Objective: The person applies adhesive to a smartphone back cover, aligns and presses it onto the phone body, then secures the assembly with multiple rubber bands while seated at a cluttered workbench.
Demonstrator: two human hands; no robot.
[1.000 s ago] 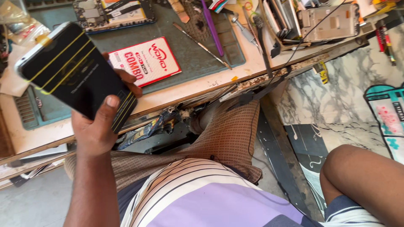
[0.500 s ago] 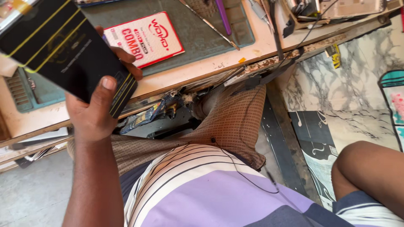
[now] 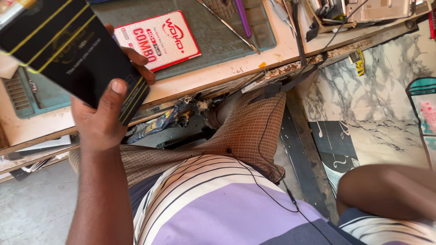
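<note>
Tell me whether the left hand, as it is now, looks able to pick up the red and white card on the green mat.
Probably not as is: the left hand is wrapped around the black box. The red and white card lies close beside it, uncovered on the green mat.

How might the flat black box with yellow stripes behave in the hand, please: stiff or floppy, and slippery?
The flat black box with yellow stripes probably stays stiff: its edges look straight where it juts past the left hand. Its smooth face may be slippery, though thumb and fingers clamp opposite sides. It seems light, one hand carrying it.
</note>
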